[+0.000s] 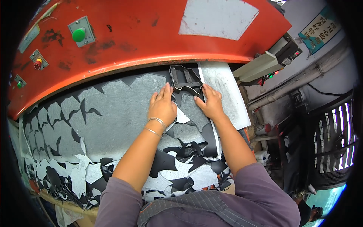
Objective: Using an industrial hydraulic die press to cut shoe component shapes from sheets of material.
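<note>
A metal cutting die [186, 80], an outline of thin steel strip with cross braces, lies on a strip of black sheet material under the edge of the red press. My left hand [163, 105] is beside its left side, fingers stretched out and fingertips at the die's lower left edge. My right hand [210, 103] is at its lower right corner, fingers extended and thumb apart. Both hands appear to touch the die, neither wrapped round it. Below the die, a grey cut-out area [192, 109] shows between my hands.
The red press head [143, 34] spans the far side, with a green push button [79, 35] and a red knob [38, 64]. A worn white board [225, 94] lies at right. Black and white scraps [177, 170] are heaped along the near edge. A fan [334, 140] stands far right.
</note>
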